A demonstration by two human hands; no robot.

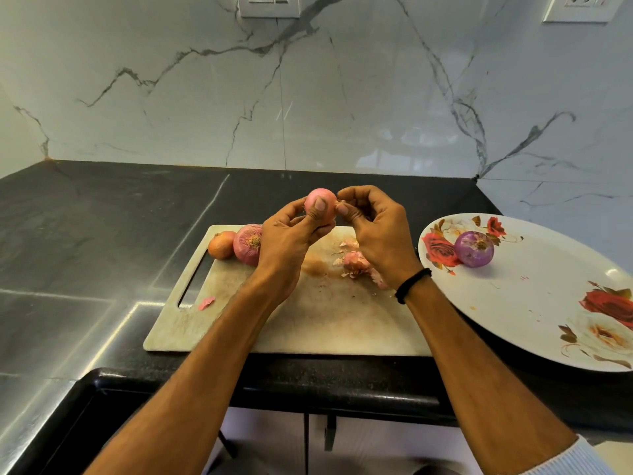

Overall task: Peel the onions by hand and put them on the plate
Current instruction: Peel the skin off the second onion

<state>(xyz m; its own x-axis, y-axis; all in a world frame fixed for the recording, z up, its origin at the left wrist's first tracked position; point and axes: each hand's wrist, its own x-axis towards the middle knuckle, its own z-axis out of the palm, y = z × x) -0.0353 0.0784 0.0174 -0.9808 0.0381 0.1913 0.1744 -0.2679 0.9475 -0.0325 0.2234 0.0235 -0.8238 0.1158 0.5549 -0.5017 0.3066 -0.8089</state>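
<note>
Clearly the peeling is under way: the left hand (pixel 291 234) grips a pink onion (pixel 320 204) raised above the cutting board (pixel 308 323), thumb pressed across its face and fingers curled behind it, which steadies it for the other hand. The right hand (pixel 376 231) meets it from the side, thumb and curled fingertips pinching at the onion's dry tip, probably to start tearing skin away (whether a strip is loose yet is too small to tell). Directly beneath the right hand lies a pile of peels (pixel 354 262), so working there should let scraps drop onto the heap. Just left of the left hand wait a large papery onion (pixel 247 246) and a small brown onion (pixel 222 245), both unpeeled. Off to the right of the right hand, a peeled purple onion (pixel 474 249) sits on the floral plate (pixel 513 303), near enough for the next one to follow easily.
</note>
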